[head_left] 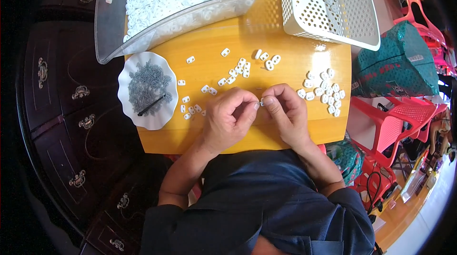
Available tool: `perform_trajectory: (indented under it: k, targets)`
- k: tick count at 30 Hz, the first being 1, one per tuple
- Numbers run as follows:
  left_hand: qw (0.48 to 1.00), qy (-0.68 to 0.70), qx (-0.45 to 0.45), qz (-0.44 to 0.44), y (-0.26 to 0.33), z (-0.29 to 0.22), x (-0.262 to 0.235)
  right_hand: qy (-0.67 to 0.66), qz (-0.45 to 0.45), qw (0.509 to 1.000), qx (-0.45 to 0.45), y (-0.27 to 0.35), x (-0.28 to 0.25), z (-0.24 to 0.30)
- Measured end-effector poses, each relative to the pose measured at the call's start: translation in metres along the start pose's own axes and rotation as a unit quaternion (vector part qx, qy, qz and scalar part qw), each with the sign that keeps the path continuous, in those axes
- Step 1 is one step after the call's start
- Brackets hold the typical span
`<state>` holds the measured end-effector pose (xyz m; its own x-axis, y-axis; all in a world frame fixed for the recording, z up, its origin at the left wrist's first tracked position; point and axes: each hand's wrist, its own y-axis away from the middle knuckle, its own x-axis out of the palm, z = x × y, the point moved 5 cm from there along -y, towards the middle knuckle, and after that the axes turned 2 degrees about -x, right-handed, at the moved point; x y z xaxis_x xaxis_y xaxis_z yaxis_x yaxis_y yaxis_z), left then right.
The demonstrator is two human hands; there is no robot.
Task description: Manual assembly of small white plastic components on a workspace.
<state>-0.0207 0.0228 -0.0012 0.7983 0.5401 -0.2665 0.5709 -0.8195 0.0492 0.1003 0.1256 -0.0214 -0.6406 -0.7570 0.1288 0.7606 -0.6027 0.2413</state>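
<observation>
Hands: left hand and right hand come together low on the yellow table, thumbs and fingers pinched on one small white bit.
Small white bit: between the fingertips, at about two o'clock from the left hand and ten o'clock from the right hand. Fingers hide most of it, so I cannot tell its whole shape.
Why pinched: I guess it is so tiny that only fingertips fit, and two hands hold it steadier.
Flat bits: from nine to eleven o'clock of the fingertips, spread out, maybe so each is easy to pick up.
Rounder bits: bunched from two to three o'clock, perhaps to stay apart from the flat ones.
Wavy white bowl: at nine o'clock, with gray bits and a black stick inside. Its rim likely stops them from rolling off.
Big boxes: clear bin at eleven o'clock, white basket at one o'clock. They seem set far back to leave the hands room.
</observation>
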Motion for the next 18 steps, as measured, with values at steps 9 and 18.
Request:
perform_trajectory:
  k: [9,18]
  targets:
    - [1.000,-0.008,0.011,0.006,-0.0040,-0.0038,-0.0023,0.004,-0.016,1.000,-0.010,-0.0015,0.0024,0.0012]
    - [1.000,0.021,0.018,-0.015,-0.0014,-0.0040,-0.0024,-0.017,-0.014,0.999,-0.024,-0.0038,0.0060,0.0039]
